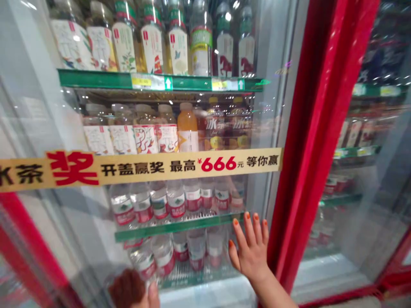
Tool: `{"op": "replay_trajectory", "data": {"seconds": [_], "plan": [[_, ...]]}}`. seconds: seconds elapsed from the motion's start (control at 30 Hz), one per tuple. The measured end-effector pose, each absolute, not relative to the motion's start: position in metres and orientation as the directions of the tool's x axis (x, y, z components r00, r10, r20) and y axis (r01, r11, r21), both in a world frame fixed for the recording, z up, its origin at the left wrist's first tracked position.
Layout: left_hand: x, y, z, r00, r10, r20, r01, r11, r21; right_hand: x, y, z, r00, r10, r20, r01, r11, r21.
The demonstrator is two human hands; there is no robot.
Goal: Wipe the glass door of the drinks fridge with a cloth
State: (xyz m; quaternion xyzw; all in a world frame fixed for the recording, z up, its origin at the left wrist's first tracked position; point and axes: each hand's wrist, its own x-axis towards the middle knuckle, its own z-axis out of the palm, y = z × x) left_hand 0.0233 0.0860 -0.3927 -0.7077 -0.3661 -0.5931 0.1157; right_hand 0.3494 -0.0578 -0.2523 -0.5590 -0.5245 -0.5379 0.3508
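My right hand (252, 250) is spread flat against the glass door of a drinks cooler, fingers apart and orange polish on the nails. It holds nothing. At the bottom edge, only a small part of my left hand (153, 295) shows, close to the glass; most of its fingers are cut off or unclear. A dark, blurred hand-like shape (126, 287) beside it may be a reflection. Behind the glass stand water bottles with red and white labels (176, 201) on a green-edged shelf (180, 226). The door looks shut.
Tea bottles (152, 45) line the upper shelf (105, 80); more drinks, including an orange bottle (188, 124), stand below. A yellow printed strip (167, 167) crosses the glass. A red door frame (316, 141) rises at right, with another stocked cooler section (359, 141) beyond.
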Motion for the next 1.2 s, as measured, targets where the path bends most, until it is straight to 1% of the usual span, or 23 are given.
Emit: {"op": "replay_trajectory", "data": {"seconds": [0.03,0.13,0.27,0.37,0.47,0.53,0.6,0.67,0.73,0.83,0.9,0.97,1.03,1.13,1.2], "plan": [[0.024,0.090,-0.394,0.002,0.342,0.940,0.693,-0.678,0.245,0.349,-0.057,-0.252,-0.122,0.204,0.971,0.965,-0.205,0.164],[0.030,0.096,-0.397,0.024,0.344,0.939,0.746,-0.631,0.212,0.349,-0.054,-0.254,-0.105,0.211,0.972,0.967,-0.206,0.149],[0.035,0.085,-0.389,0.053,0.359,0.932,0.744,-0.636,0.202,0.351,-0.050,-0.255,-0.110,0.230,0.967,0.967,-0.199,0.157],[0.033,0.070,-0.369,0.062,0.387,0.920,0.739,-0.637,0.219,0.350,-0.050,-0.253,-0.109,0.240,0.965,0.969,-0.190,0.157],[0.025,0.065,-0.330,0.038,0.410,0.911,0.739,-0.625,0.251,0.344,-0.057,-0.251,-0.101,0.261,0.960,0.972,-0.180,0.152],[0.016,0.072,-0.289,0.009,0.413,0.911,0.739,-0.616,0.272,0.341,-0.065,-0.249,-0.080,0.281,0.956,0.976,-0.171,0.132],[0.009,0.084,-0.239,0.009,0.401,0.916,0.727,-0.631,0.269,0.342,-0.074,-0.242,-0.062,0.306,0.950,0.981,-0.157,0.115],[0.005,0.096,-0.190,0.049,0.358,0.932,0.709,-0.670,0.221,0.348,-0.078,-0.229,-0.063,0.321,0.945,0.981,-0.153,0.117],[0.004,0.103,-0.154,0.105,0.301,0.948,0.702,-0.698,0.143,0.358,-0.077,-0.209,-0.057,0.308,0.950,0.979,-0.172,0.114],[0.002,0.106,-0.134,0.179,0.252,0.951,0.705,-0.707,0.055,0.369,-0.064,-0.174,-0.018,0.283,0.959,0.978,-0.194,0.076],[-0.004,0.105,-0.134,0.222,0.277,0.935,0.698,-0.715,0.046,0.369,-0.055,-0.158,-0.020,0.296,0.955,0.980,-0.185,0.078],[-0.013,0.105,-0.133,0.240,0.310,0.920,0.692,-0.719,0.062,0.365,-0.050,-0.151,-0.033,0.313,0.949,0.980,-0.178,0.093],[-0.021,0.107,-0.123,0.210,0.312,0.927,0.695,-0.714,0.084,0.361,-0.050,-0.151,-0.047,0.306,0.951,0.978,-0.178,0.105],[-0.025,0.114,-0.099,0.114,0.261,0.959,0.715,-0.692,0.104,0.356,-0.052,-0.153,-0.086,0.257,0.963,0.976,-0.171,0.133],[-0.022,0.118,-0.089,0.122,0.207,0.971,0.723,-0.689,0.056,0.355,-0.052,-0.153,-0.111,0.221,0.969,0.975,-0.166,0.150]]}}
